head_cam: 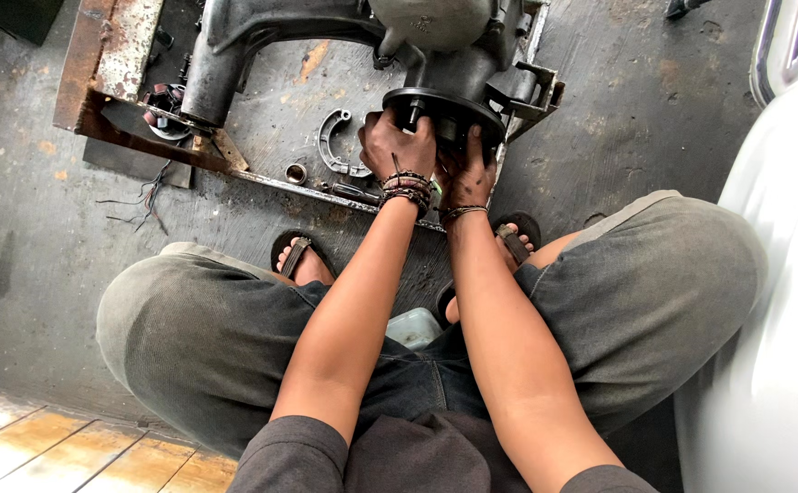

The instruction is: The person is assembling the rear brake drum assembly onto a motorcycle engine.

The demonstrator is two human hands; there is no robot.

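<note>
Grimy grey concrete floor [43,210] carries a rusty steel frame [111,64] propping a large grey cast-metal housing [262,46]. Its round black drum plate [435,108] sits at the near end, gripped by both: left hand [397,144] curled over the rim, right hand [465,173] closed beneath, steadying it. A curved grey brake shoe [333,141] lies loose just left. A translucent plastic tub [414,327] between the knees shows no visible contents.

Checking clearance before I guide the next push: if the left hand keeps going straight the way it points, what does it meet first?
The left hand already rests against the round black drum plate of the engine casing; nothing lies between, though depth is hard to judge.
</note>
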